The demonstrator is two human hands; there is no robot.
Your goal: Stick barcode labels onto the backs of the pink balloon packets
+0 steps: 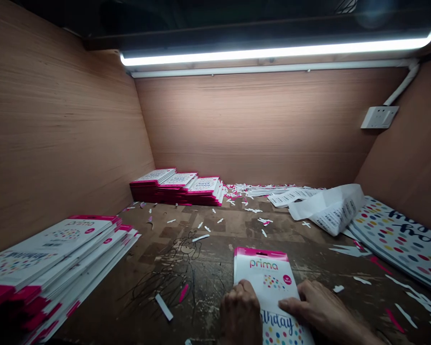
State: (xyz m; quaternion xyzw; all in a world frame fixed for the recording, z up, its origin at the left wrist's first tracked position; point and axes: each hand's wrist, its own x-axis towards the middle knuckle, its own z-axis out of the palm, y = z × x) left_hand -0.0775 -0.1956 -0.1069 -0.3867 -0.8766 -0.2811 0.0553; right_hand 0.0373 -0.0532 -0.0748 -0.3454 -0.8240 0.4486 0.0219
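A white and pink printed cardboard packet, marked "prima" with coloured dots and part of the word "birthday", lies flat near the front edge of the view. At its top is a hang slot, and layered edges there suggest a small stack. My left hand is closed at the packet's left edge, fingers curled and knuckles up. From the right, my right hand grips the other edge, its thumb lying on the printed face. The fingers under that edge are partly hidden.
Stacked matching packets stand at the left and at the back. Barcode label sheets lie back right, beside large dotted printed sheets. Paper scraps litter the dark tabletop. Wooden panels enclose it.
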